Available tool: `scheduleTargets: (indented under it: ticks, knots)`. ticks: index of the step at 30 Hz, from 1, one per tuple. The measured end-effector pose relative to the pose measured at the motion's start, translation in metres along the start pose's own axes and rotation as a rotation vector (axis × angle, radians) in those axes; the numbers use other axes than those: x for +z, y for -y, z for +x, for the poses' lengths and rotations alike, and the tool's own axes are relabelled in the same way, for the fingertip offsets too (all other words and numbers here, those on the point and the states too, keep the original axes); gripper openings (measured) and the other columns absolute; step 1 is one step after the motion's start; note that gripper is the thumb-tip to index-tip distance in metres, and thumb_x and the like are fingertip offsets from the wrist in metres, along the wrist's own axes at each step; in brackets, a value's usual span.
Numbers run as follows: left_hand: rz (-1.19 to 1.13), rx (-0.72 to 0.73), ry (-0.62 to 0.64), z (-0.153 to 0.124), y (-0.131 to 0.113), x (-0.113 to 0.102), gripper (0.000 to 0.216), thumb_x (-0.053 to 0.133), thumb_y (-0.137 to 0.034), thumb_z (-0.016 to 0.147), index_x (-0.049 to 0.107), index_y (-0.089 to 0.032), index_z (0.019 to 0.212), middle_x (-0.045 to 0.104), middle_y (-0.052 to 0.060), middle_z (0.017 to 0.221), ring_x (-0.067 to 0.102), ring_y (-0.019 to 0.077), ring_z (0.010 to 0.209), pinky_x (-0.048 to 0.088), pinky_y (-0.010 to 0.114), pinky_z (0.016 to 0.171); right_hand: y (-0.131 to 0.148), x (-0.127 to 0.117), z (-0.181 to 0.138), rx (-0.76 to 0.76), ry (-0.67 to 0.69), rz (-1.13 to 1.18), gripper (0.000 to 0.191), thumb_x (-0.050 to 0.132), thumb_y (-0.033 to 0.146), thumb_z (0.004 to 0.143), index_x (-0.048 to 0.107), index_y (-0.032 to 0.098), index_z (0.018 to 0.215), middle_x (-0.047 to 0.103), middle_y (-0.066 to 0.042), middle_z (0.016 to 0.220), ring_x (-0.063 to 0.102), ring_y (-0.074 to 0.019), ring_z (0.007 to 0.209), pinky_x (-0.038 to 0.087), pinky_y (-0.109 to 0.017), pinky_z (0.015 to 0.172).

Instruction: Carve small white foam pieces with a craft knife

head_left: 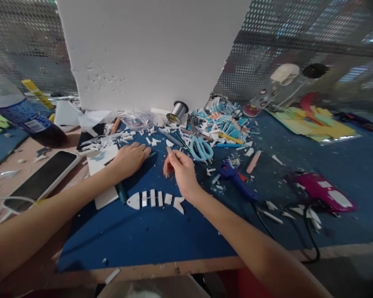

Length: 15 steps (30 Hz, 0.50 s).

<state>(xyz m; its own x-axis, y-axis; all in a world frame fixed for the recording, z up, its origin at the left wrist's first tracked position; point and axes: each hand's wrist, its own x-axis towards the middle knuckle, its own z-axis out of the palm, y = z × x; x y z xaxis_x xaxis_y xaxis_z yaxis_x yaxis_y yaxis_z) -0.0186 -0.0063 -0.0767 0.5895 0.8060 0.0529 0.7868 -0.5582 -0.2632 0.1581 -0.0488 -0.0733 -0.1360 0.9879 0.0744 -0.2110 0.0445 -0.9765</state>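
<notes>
My left hand [133, 159] lies palm down on the blue mat, fingers stretched forward; what is under its palm is hidden. A thin teal tip [152, 154] pokes out by its fingertips. My right hand [184, 170] is raised a little, thumb and forefinger pinched together; a faint thin line shows near them, too fine to name. Below the hands, white foam pieces form a fish skeleton: a pointed head [133, 201], several narrow bars [153, 198] and a forked tail [179, 204]. A white foam board [107, 198] sits under my left wrist, with a teal tool [121, 193] alongside.
Behind the hands lie light-blue scissors [201, 149], a wire spool [178, 112] and a heap of foam scraps [220, 120]. A blue glue gun [238, 181] and a magenta device [326, 192] are at right. Left stand a phone [42, 180] and a bottle [25, 118].
</notes>
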Motion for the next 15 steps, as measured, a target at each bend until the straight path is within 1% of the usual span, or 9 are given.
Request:
scheduleTargets:
  ticks: [2,4,7,10,13,15]
  knots:
    - [-0.008,0.016,0.004,0.001,-0.001,0.001,0.016,0.039,-0.015,0.089,0.055,-0.015,0.093,0.064,0.010,0.085,0.058,0.0207,0.080,0.041,0.028,0.063,0.000,0.000,0.000,-0.002,-0.004,-0.007,0.042,0.052,0.045,0.088,0.043,0.020,0.054,0.046,0.005,0.044,0.046,-0.0083,0.039,0.039,-0.024,0.046]
    - [-0.035,0.023,0.008,0.002,0.000,0.002,0.016,0.041,-0.014,0.088,0.055,-0.014,0.093,0.065,0.010,0.086,0.058,0.0213,0.081,0.042,0.029,0.065,0.000,0.001,0.000,0.000,-0.013,-0.014,0.042,0.052,0.044,0.088,0.043,0.020,0.054,0.046,0.006,0.043,0.045,-0.0081,0.038,0.038,-0.024,0.045]
    - [-0.104,0.023,0.014,0.002,0.002,0.003,0.022,0.034,-0.019,0.092,0.055,-0.014,0.091,0.064,0.011,0.084,0.059,0.0221,0.082,0.043,0.030,0.068,0.000,0.001,0.001,-0.001,-0.032,-0.019,0.041,0.052,0.042,0.088,0.043,0.020,0.054,0.045,0.006,0.043,0.044,-0.0080,0.038,0.037,-0.023,0.045]
    - [-0.219,-0.040,0.005,0.002,0.006,0.003,0.027,0.029,-0.025,0.094,0.054,-0.015,0.089,0.063,0.010,0.081,0.059,0.0214,0.078,0.042,0.029,0.065,-0.001,0.000,0.004,-0.002,-0.057,-0.023,0.041,0.053,0.043,0.087,0.043,0.020,0.055,0.045,0.006,0.044,0.044,-0.0081,0.038,0.036,-0.023,0.044]
    - [-0.434,-0.144,-0.050,0.003,0.010,0.001,0.022,0.033,-0.025,0.092,0.050,-0.017,0.081,0.056,0.004,0.070,0.053,0.0169,0.064,0.035,0.026,0.057,-0.002,-0.003,0.005,-0.010,-0.078,-0.036,0.042,0.054,0.046,0.086,0.043,0.020,0.055,0.045,0.005,0.044,0.044,-0.0083,0.039,0.036,-0.023,0.043]
    - [-0.699,-0.224,-0.104,0.003,0.009,-0.002,0.020,0.037,-0.023,0.090,0.045,-0.018,0.072,0.045,-0.001,0.060,0.044,0.0127,0.054,0.031,0.025,0.054,-0.002,-0.004,0.005,-0.029,-0.080,-0.058,0.042,0.053,0.047,0.086,0.043,0.020,0.055,0.046,0.005,0.045,0.044,-0.0083,0.039,0.036,-0.023,0.044]
